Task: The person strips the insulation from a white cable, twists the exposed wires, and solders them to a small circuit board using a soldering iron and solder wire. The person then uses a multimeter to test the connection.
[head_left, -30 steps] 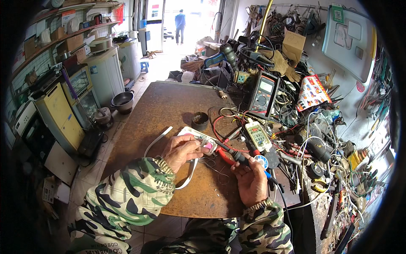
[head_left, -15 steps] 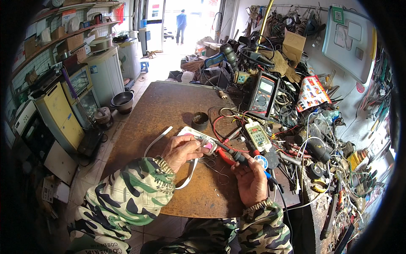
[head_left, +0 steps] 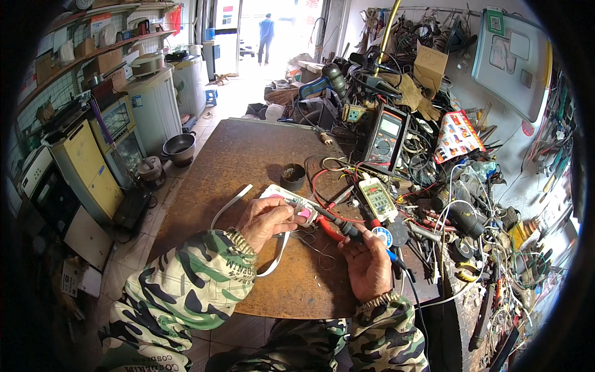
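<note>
My right hand (head_left: 365,265) grips a soldering iron (head_left: 351,230) by its dark handle. Its front end points up and left, over a small white casing (head_left: 271,190) with pink parts in it. My left hand (head_left: 268,222) is at the near side of this casing, thumb and fingers pinched together. What they hold is too small to make out. A thin loose wire (head_left: 319,248) curls on the table just right of that hand. White flat cord (head_left: 232,206) lies beside the casing, and more of it hangs below my left wrist. A red handle (head_left: 328,229) shows under the iron.
Behind the casing stands a small dark round pot (head_left: 292,177). Right of it lie a multimeter (head_left: 387,139), an opened pale device (head_left: 378,198) and red test leads. Tangled cables and tools heap along the wooden table's (head_left: 248,142) right side. A person (head_left: 266,38) stands in the far doorway.
</note>
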